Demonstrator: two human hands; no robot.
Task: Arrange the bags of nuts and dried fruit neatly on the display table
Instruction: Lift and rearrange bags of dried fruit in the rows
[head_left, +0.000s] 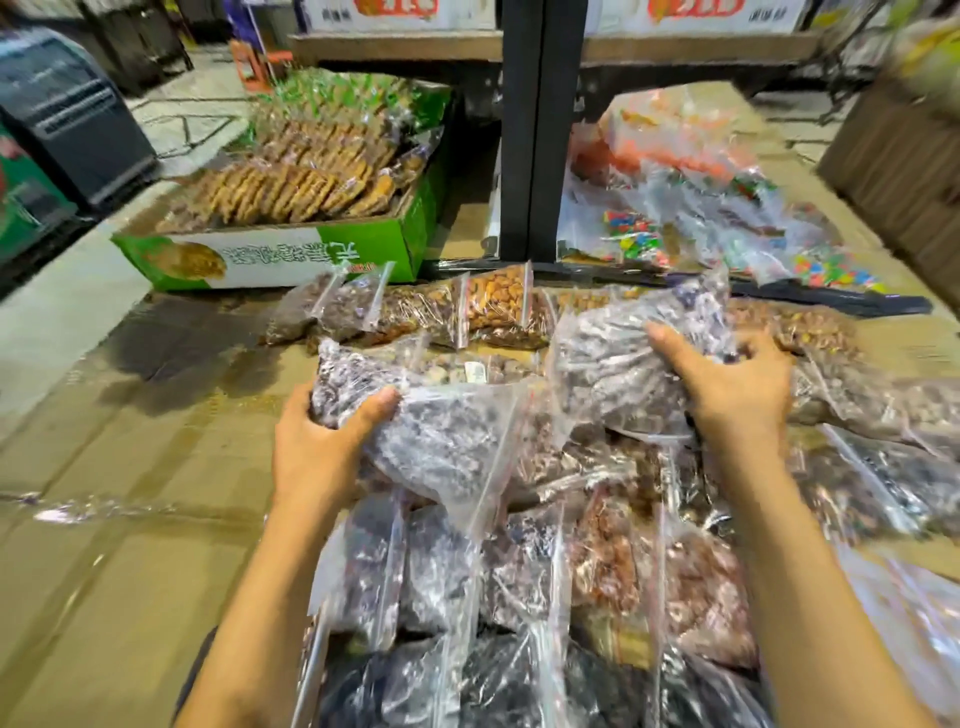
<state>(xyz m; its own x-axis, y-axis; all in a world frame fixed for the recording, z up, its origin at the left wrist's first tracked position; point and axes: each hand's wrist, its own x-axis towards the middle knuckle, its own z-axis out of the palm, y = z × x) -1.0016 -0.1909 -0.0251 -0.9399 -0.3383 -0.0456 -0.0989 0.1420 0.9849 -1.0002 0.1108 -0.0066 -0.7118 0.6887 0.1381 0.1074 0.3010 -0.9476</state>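
Both hands were clamped on bags: my left hand (324, 441) gripped a clear zip bag of dark dried fruit (441, 431), my right hand (727, 389) pressed on a second dark bag (623, 358), both held above the heap of bags (597, 561) near me. I saw a display table (130, 519) covered in taped brown cardboard, with tiled floor (197, 119) beyond. A row of nut bags (498, 306) lay further back, before a green carton of biscuits (291, 202). A black post (540, 130) rose between that carton and bags of coloured sweets (727, 234). Motion blur smeared the right edge, and the carton's lettering was unreadable.
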